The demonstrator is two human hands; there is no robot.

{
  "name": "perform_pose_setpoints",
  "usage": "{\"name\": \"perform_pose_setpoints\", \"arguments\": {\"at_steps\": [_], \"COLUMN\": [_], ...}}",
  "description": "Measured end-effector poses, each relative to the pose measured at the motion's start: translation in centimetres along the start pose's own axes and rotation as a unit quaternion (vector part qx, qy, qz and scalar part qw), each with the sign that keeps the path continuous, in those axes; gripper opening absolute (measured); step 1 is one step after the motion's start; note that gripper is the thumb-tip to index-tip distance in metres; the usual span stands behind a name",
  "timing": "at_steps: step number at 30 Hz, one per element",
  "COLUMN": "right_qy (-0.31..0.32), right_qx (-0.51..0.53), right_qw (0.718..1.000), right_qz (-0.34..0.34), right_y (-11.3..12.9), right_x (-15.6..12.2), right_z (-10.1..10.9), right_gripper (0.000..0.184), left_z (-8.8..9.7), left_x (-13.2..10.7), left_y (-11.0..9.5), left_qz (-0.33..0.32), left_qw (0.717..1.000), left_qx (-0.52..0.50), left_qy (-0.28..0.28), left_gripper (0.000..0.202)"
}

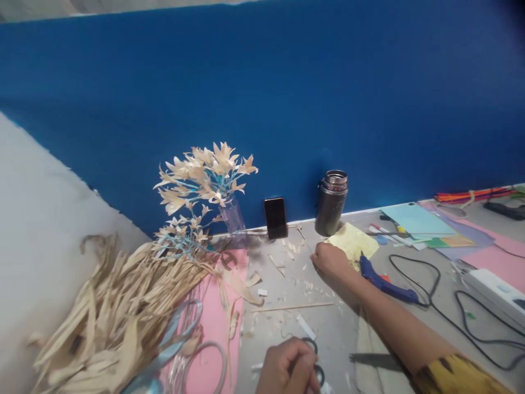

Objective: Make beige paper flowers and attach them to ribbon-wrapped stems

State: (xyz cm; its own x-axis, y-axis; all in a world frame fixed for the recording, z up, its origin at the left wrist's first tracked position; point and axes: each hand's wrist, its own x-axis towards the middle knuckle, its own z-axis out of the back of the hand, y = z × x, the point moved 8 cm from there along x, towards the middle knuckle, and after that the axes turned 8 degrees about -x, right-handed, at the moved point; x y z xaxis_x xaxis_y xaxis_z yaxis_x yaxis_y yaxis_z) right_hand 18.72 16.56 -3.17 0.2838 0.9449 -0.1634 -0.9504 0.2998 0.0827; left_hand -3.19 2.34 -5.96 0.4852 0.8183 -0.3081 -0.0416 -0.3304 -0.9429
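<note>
My right hand (334,260) reaches forward over the table, its fingers closed at the end of a thin stem (304,239) with a small pale tip. Just beside it lie a yellow paper (355,243) and a blue glue gun (385,282). Low in the middle, my left hand (289,366) is curled with fingers pressed together; what it holds, if anything, is hidden. Black scissors handles (319,375) show against its right side. A thin stick (292,307) and scattered pale scraps lie between the hands.
Dried husks (118,317) are heaped at left by pink paper (217,323). Pale flowers (205,169) stand in a clear vase (233,221). A phone (275,218) and an uncapped flask (331,202) stand near the blue wall. Cables and a power strip (498,295) lie right.
</note>
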Motion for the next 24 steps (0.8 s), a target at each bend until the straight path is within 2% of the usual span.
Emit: {"name": "perform_pose_setpoints", "arguments": {"at_steps": [5,9,12,15,17,20,24], "right_qy": [0.008,-0.012,-0.03,-0.044,-0.049,-0.052,-0.04], "right_qx": [-0.003,-0.02,-0.032,-0.03,-0.023,-0.02,-0.017], "right_qw": [1.0,1.0,0.999,0.994,0.987,0.977,0.967], "right_qz": [-0.005,0.003,0.027,0.092,0.149,0.206,0.252], "right_y": [-0.6,-1.0,-0.6,1.1,2.9,5.2,7.0], "right_x": [0.9,0.7,0.7,1.5,2.4,3.6,4.4], "right_z": [-0.6,-0.1,0.8,1.6,1.7,1.0,-0.3], "right_gripper": [0.026,0.029,0.028,0.025,0.03,0.036,0.029], "left_z": [-0.6,-2.0,-2.3,-1.5,-0.6,0.5,0.5], "left_x": [0.4,0.9,1.4,2.0,2.5,2.9,3.1], "left_y": [-0.6,-1.6,-2.4,-3.5,-4.3,-5.1,-5.1], "left_qz": [0.014,0.007,-0.014,-0.047,-0.065,-0.07,-0.071], "left_qw": [0.999,0.999,0.997,0.998,0.997,0.996,0.996], "left_qx": [-0.032,0.015,0.043,0.037,0.031,0.031,0.045], "left_qy": [0.005,0.05,0.056,0.031,-0.002,-0.034,-0.029], "left_gripper": [0.029,0.024,0.024,0.025,0.024,0.024,0.023]}}
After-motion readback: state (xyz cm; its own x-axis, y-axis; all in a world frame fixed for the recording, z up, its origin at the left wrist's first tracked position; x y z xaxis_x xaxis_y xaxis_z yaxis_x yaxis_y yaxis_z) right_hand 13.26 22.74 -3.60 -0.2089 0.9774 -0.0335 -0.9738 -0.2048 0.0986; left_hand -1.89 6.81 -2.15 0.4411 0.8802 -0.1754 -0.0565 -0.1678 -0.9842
